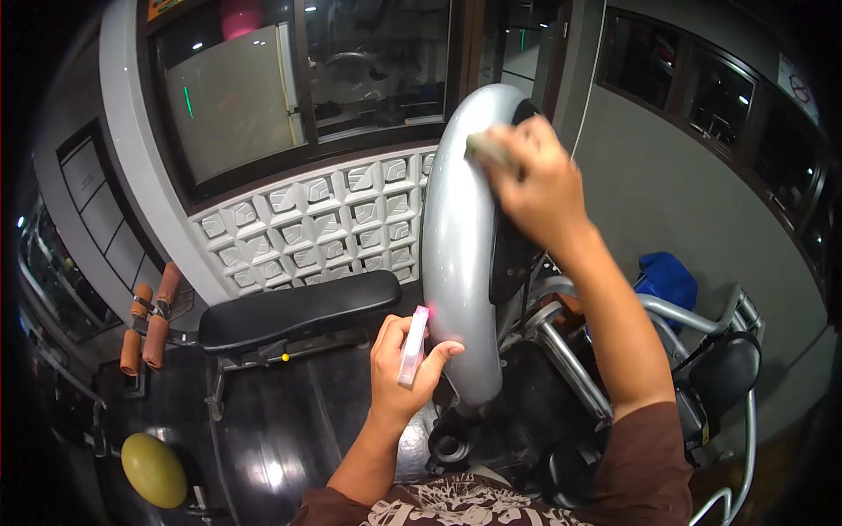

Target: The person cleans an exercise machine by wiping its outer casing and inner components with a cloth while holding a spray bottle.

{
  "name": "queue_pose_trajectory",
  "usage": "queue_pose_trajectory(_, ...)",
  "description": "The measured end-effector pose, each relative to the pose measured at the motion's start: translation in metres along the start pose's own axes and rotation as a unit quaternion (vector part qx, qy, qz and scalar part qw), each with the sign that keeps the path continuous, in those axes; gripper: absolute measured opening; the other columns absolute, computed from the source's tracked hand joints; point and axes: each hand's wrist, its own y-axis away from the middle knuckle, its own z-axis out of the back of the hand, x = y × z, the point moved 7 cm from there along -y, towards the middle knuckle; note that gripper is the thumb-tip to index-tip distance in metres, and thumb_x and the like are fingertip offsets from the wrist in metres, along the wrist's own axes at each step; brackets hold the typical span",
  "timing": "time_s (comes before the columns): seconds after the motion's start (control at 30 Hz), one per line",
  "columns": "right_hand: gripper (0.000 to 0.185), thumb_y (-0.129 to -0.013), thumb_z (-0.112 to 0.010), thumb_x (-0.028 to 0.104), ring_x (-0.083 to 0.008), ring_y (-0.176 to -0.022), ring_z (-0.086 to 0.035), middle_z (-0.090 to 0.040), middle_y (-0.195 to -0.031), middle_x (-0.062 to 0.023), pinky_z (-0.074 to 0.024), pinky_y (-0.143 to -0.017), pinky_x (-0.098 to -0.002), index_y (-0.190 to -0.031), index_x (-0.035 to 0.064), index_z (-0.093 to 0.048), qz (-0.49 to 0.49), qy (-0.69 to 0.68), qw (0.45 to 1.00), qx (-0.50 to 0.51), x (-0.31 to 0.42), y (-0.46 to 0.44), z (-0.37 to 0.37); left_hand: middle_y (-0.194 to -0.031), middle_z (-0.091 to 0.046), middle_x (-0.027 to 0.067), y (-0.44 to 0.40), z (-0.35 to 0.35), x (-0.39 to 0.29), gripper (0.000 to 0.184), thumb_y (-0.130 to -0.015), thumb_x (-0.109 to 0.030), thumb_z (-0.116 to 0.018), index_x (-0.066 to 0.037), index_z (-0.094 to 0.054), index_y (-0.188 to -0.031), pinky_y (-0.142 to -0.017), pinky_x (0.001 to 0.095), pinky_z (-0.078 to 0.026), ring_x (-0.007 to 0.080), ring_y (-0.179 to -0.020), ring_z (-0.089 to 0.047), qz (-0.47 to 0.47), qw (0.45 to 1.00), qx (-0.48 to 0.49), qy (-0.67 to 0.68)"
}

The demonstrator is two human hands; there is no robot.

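A tall, curved silver panel [460, 228] of a gym machine stands upright in front of me. My right hand [545, 180], slightly blurred, is closed on a small pale greenish pad [493, 151]. The pad is at the panel's upper face and looks pressed to it, though blur hides its exact kind. Lower down, my left hand [399, 364] grips a slim pinkish-white rectangular object [413, 346] with a bright pink top end. That object is beside the panel's lower left edge, and my left thumb points toward the panel.
Left of the panel is a black padded bench [298, 307]. Orange foam rollers [152, 337] and a yellow-green ball [153, 471] are farther left. At right are silver machine tubes [570, 364], a blue cloth-like item [667, 285] and a black pad [726, 373]. A patterned white wall [320, 228] stands behind.
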Motion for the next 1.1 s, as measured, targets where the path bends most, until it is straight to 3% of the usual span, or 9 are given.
queue_pose_trajectory(0.13,0.031,-0.099,-0.065,0.045,-0.0417,-0.103,-0.070,-0.068,-0.111,-0.0153,-0.0565,-0.088,-0.0532,-0.116,0.0220,-0.077,-0.201,0.011,0.980,-0.002,-0.076,-0.066,-0.031,-0.085,-0.054,0.0022,0.001,0.000,-0.002,0.048,-0.074,-0.026,-0.097,-0.001,-0.061,-0.093,-0.060,0.0272,-0.038,0.0116,-0.068,-0.046,-0.001,1.000,-0.012,-0.015)
queue_pose_trajectory(0.33,0.025,-0.091,-0.075,0.026,-0.0384,-0.089,-0.071,-0.064,-0.104,-0.0145,-0.0583,-0.079,-0.0468,-0.115,0.0168,-0.075,-0.052,-0.019,0.998,-0.023,-0.023,-0.023,-0.013,-0.086,-0.053,0.0018,0.002,0.000,-0.004,0.048,-0.074,-0.025,-0.098,-0.001,-0.061,-0.093,-0.060,0.0274,-0.038,0.0116,-0.068,-0.045,0.009,1.000,-0.022,-0.014)
queue_pose_trajectory(0.4,0.029,-0.086,-0.079,0.012,-0.0345,-0.085,-0.071,-0.065,-0.103,-0.0144,-0.0580,-0.075,-0.0414,-0.115,0.0103,-0.075,0.015,-0.078,0.997,-0.010,0.021,0.016,0.005,-0.086,-0.058,0.0071,0.003,0.000,-0.002,0.046,-0.074,-0.022,-0.096,0.000,-0.063,-0.096,-0.065,0.0327,-0.044,0.0205,-0.072,-0.054,0.013,1.000,-0.025,-0.013)
queue_pose_trajectory(0.53,0.046,-0.069,-0.088,0.012,-0.0348,-0.085,-0.071,-0.063,-0.108,-0.0191,-0.0600,-0.068,-0.0391,-0.113,0.0122,-0.076,0.149,-0.080,0.985,0.043,0.070,0.100,0.014,-0.085,-0.059,0.0100,0.007,-0.002,-0.001,0.044,-0.075,-0.019,-0.095,0.000,-0.062,-0.097,-0.067,0.0357,-0.047,0.0252,-0.073,-0.057,0.021,0.999,-0.035,0.004)
queue_pose_trajectory(0.6,0.042,-0.073,-0.084,0.017,-0.0244,-0.079,-0.066,-0.061,-0.102,-0.0094,-0.0569,-0.059,-0.0363,-0.114,0.0179,-0.074,0.183,-0.046,0.982,0.027,0.068,0.101,0.017,-0.086,-0.059,0.0101,0.007,-0.003,-0.004,0.043,-0.075,-0.018,-0.095,0.000,-0.062,-0.097,-0.066,0.0358,-0.046,0.0252,-0.073,-0.056,0.010,0.999,-0.036,0.001)
queue_pose_trajectory(0.77,0.021,-0.092,-0.077,0.033,-0.0334,-0.076,-0.069,-0.058,-0.093,-0.0107,-0.0559,-0.059,-0.0461,-0.109,0.0210,-0.075,0.034,0.010,0.999,-0.011,0.021,0.019,0.007,-0.085,-0.058,0.0100,0.007,-0.002,-0.013,0.040,-0.077,-0.015,-0.093,0.001,-0.063,-0.097,-0.065,0.0357,-0.045,0.0246,-0.072,-0.055,-0.013,0.999,-0.040,-0.018)
queue_pose_trajectory(0.87,0.031,-0.098,-0.067,0.047,-0.0433,-0.099,-0.072,-0.068,-0.113,-0.0144,-0.0581,-0.082,-0.0549,-0.116,0.0225,-0.074,-0.140,0.066,0.988,-0.004,-0.043,-0.042,-0.017,-0.084,-0.058,0.0099,0.008,-0.003,-0.016,0.038,-0.078,-0.015,-0.093,0.001,-0.063,-0.097,-0.065,0.0354,-0.045,0.0240,-0.071,-0.054,-0.024,0.998,-0.052,-0.020)
queue_pose_trajectory(0.93,0.039,-0.099,-0.064,0.050,-0.0398,-0.111,-0.069,-0.070,-0.119,-0.0143,-0.0550,-0.093,-0.0510,-0.124,0.0213,-0.074,-0.255,0.036,0.966,0.031,-0.072,-0.060,-0.030,-0.084,-0.057,0.0098,0.011,-0.003,-0.014,0.038,-0.079,-0.015,-0.092,0.002,-0.064,-0.097,-0.065,0.0353,-0.045,0.0238,-0.071,-0.054,-0.014,0.998,-0.053,-0.020)
queue_pose_trajectory(1.1,0.029,-0.096,-0.071,0.040,-0.0415,-0.095,-0.071,-0.067,-0.109,-0.0161,-0.0582,-0.081,-0.0498,-0.114,0.0171,-0.075,-0.117,0.009,0.992,-0.040,-0.041,-0.032,-0.021,-0.084,-0.057,0.0099,0.012,-0.002,-0.013,0.037,-0.080,-0.015,-0.092,0.002,-0.063,-0.098,-0.065,0.0346,-0.045,0.0238,-0.071,-0.054,0.003,0.999,-0.049,-0.016)
